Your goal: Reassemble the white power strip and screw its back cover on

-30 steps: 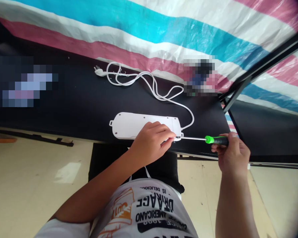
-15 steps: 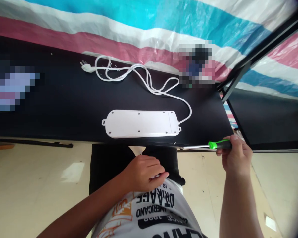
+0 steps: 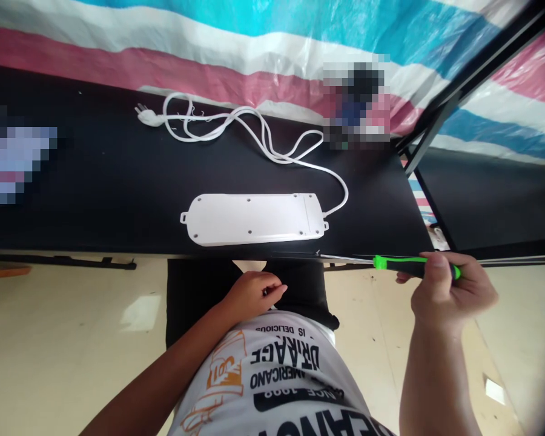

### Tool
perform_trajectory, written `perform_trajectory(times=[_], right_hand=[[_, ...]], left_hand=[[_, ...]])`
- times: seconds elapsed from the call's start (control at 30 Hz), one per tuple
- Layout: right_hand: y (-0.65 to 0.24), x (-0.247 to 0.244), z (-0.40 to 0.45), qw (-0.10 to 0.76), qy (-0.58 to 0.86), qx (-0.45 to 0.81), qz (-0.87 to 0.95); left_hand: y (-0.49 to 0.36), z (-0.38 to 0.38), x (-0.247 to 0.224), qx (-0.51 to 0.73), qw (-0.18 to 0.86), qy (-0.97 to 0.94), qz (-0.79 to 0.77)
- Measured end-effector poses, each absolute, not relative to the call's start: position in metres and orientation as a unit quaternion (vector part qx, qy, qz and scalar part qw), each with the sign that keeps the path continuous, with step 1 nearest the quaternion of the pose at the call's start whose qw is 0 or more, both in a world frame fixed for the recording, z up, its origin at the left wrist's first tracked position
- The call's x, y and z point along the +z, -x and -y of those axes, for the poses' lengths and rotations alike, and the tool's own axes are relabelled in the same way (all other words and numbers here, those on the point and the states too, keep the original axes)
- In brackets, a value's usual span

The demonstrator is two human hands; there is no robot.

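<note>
Screwdriver [image 3: 382, 263] seems light, best gripped by its handle [image 3: 404, 266] as my right hand [image 3: 454, 293] does, my left hand [image 3: 254, 293] curled, contents hidden.

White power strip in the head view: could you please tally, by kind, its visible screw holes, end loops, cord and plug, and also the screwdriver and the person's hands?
Screw holes on the white power strip: 8
End loops: 2
Cord: 1
Plug: 1
Screwdriver: 1
Hands, left hand and right hand: 2
Total: 15
</note>
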State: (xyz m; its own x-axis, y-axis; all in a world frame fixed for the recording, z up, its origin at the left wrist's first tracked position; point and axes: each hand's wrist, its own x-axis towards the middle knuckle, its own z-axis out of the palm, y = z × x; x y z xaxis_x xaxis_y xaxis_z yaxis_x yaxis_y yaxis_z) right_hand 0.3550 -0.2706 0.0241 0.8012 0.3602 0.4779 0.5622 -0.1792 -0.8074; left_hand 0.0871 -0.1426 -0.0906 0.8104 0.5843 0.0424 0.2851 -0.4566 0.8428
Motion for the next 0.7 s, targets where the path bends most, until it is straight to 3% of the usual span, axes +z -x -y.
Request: perform_trajectory(times=[0.17,0.43,0.7], right_hand=[[-0.355,0.028,0.272,0.573,0.756,-0.119,0.294],[-0.365,0.040,0.255,0.669,0.688,-0.108,0.258],[-0.374,0.035,0.246,0.648,0.707,-0.088,0.268]], left_hand=[[-0.086,0.141,-0.096,0.162,0.461,-0.830,-0.271],[-0.085,0.123,-0.130,0.157,0.485,-0.801,-0.313],[-0.079,0.112,-0.151,0.143,0.505,-0.775,-0.353]])
